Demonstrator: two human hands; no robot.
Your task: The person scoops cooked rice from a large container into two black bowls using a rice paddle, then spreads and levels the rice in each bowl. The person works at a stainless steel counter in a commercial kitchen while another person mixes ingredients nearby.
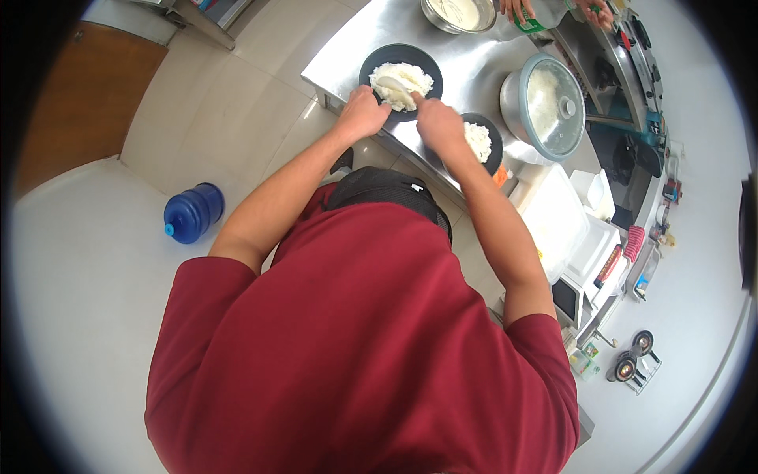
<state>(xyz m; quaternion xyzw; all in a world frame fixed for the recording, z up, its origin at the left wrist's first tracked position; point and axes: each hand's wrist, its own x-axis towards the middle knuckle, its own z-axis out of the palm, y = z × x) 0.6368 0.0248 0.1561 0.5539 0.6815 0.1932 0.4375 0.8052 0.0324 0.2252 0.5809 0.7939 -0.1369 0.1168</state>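
Note:
My left hand (363, 112) grips the near rim of a black bowl (379, 56) at the edge of the steel table. Cooked white rice (414, 74) fills the middle of this bowl. In my right hand (440, 123) is a pale rice paddle (392, 84), its blade lying on the rice. Partly behind my right wrist stands a second black bowl (496, 142), also with white rice (477, 141) in it. A large steel pot (510, 101) with a grey-rimmed glass lid (559, 127) is to its right, and rice shows through the glass.
At the far side, another person's hands (518, 9) hold a clear plastic bottle (548, 15) beside a metal bowl of creamy mixture (459, 13). White plastic containers (553, 219) stand to the right of the steel table (468, 77). A blue water jug (192, 213) lies on the floor at left.

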